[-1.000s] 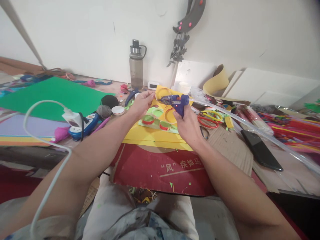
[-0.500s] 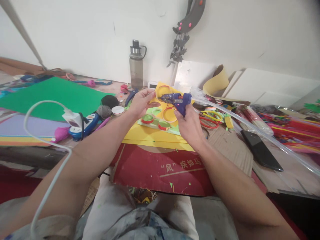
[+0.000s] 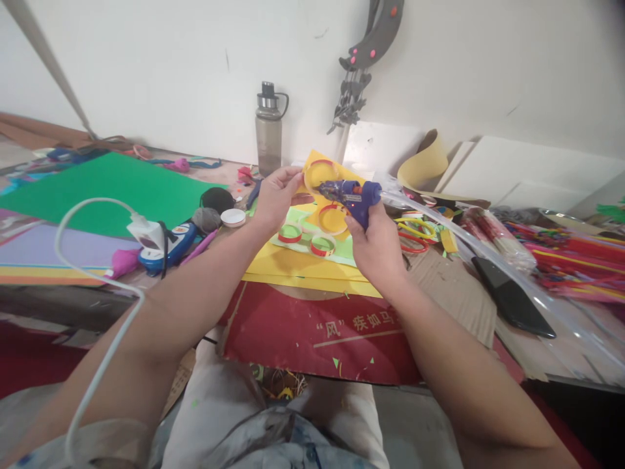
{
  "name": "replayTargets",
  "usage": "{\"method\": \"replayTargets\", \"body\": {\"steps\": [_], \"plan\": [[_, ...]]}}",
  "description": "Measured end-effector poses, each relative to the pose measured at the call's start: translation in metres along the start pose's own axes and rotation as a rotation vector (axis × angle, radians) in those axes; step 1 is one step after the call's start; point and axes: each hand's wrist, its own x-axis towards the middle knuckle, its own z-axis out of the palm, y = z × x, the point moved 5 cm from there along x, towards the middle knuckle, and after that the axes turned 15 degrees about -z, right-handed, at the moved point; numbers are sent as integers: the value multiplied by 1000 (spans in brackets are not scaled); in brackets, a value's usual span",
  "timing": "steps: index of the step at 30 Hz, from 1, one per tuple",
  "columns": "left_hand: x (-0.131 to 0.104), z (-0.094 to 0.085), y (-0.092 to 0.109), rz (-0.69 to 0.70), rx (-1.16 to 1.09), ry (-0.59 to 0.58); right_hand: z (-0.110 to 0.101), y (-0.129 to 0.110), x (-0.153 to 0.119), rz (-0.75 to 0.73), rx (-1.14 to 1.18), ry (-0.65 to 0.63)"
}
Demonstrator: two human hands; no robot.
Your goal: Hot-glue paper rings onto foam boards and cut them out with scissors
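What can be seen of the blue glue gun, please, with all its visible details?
The glue gun has a dark blue, plastic-looking body with a pale label, a small orange part near the top and a tiny red light. The right hand grips its handle. It is held roughly level, its dark, smudged front pointing left at the uppermost ring; whether the tip touches is unclear. A long clear rod extends from its back.
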Motion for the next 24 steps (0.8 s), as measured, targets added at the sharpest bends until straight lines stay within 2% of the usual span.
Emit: {"method": "replayTargets", "body": {"steps": [7, 16, 24], "plan": [[0, 3, -1, 24, 21, 8, 2, 1, 0, -2, -12, -4], [-4, 0, 4, 67, 51, 81, 3, 2, 1, -23, -103, -49], [-2, -1, -9, -92, -34, 139, 3, 13, -2, 20, 42, 45]]}}
